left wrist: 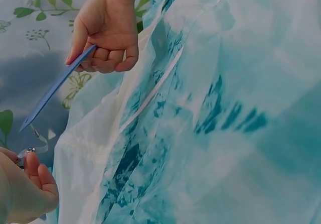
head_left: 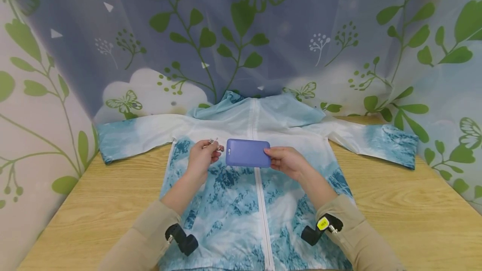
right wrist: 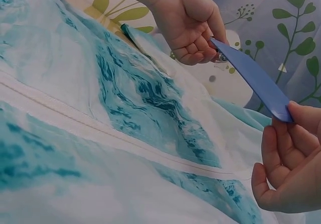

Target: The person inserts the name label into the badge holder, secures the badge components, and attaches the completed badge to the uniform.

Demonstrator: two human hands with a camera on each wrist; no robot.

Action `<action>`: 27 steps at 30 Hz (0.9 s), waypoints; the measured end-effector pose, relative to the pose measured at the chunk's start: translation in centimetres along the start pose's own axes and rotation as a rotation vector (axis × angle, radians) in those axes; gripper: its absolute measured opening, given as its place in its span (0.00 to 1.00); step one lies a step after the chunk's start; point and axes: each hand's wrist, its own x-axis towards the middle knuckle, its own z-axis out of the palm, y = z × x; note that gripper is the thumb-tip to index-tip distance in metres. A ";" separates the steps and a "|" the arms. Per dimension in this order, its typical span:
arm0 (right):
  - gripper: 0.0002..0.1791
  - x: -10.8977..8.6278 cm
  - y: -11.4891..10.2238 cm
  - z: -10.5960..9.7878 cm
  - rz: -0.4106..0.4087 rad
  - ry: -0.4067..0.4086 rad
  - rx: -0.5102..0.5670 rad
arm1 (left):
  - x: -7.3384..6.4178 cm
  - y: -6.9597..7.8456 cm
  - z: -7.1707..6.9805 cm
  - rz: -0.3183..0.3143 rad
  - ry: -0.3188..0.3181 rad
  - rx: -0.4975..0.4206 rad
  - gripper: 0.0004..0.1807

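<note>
My right hand pinches the right end of a flat blue-violet card holder, thumb on its near face. The holder has a small slot near its left end and is held above a jacket with a blue and white print. Between thumb and fingers, my left hand pinches a small metal badge clip beside the slotted end. In the left wrist view a clear strap runs from the clip toward the holder's end. The left fingers partly hide the clip in the right wrist view.
The zipped jacket lies spread on a wooden table, with its left-side sleeve and right-side sleeve stretched outward. A leaf-patterned curtain stands behind and along both sides. Small black cameras are strapped to both forearms.
</note>
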 end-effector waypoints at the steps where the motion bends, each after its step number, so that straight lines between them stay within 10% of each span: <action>1: 0.22 0.0 0.0 0.0 0.001 0.001 -0.001 | 0.0 0.0 0.0 -0.003 0.001 -0.005 0.13; 27: 0.18 0.0 0.2 0.0 0.008 0.013 0.018 | 0.2 -0.1 0.2 -0.065 -0.035 -0.155 0.18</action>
